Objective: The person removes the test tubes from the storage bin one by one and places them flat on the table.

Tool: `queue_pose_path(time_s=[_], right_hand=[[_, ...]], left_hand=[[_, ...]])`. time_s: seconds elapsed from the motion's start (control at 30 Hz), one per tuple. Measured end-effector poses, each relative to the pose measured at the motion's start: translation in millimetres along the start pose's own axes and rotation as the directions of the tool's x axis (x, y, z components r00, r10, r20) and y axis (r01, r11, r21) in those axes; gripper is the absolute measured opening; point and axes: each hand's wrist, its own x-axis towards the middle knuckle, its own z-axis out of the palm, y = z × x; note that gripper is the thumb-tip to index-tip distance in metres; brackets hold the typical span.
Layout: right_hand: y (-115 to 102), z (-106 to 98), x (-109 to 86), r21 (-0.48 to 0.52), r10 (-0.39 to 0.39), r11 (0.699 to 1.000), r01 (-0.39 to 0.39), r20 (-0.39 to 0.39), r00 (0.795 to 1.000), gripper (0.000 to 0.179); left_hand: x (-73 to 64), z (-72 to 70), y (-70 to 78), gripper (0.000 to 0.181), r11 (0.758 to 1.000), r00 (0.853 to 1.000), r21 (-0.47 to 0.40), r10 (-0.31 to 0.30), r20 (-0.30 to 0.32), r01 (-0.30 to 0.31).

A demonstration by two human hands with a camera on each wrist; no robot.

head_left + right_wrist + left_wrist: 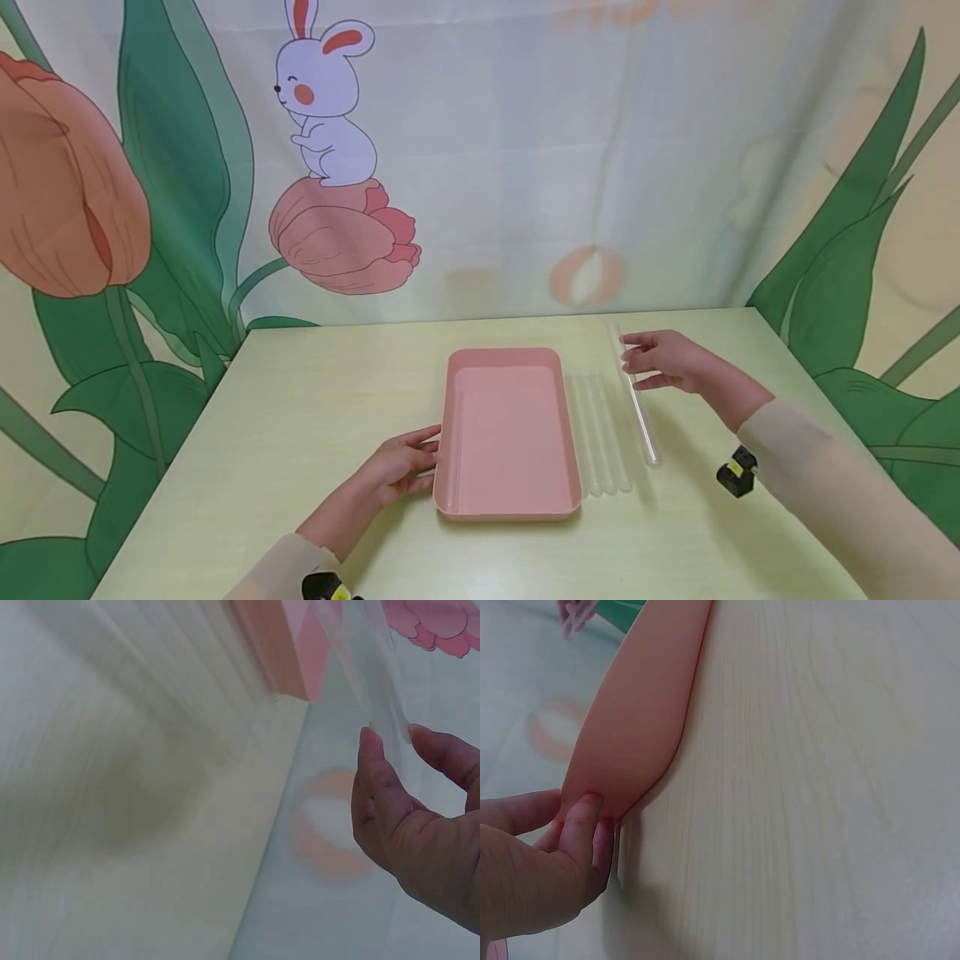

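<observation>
In the head view, my right hand pinches a long clear test tube between thumb and fingers, to the right of the tray. The right wrist view shows the see-through test tube between the fingertips of my right hand, held above the table. My left hand touches the left side of a pink rectangular tray. In the left wrist view, fingers of my left hand rest against the outer wall of the tray. The tray holds nothing visible.
Several clear test tubes lie side by side along the tray's right side. The pale wooden table ends at a printed curtain with a rabbit and flowers. More printed cloth hangs to the left and right.
</observation>
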Motion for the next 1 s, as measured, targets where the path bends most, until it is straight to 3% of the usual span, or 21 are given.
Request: queue_pose_path(time_s=[0.57, 1.0], right_hand=[[53.4, 4.5, 34.9, -0.012, 0.066, 0.998, -0.066, -0.005, 0.998, 0.066], [69.5, 11.0, 46.5, 0.042, 0.091, 0.995, -0.09, -0.012, 0.996, 0.066]], left_hand=[[-1.3, -1.3, -0.1, 0.056, 1.0, 1.0, -0.005, 0.01, 0.012, -0.01], [-1.0, -0.3, 0.7, 0.056, 1.0, 1.0, 0.007, -0.007, -0.009, 0.007]])
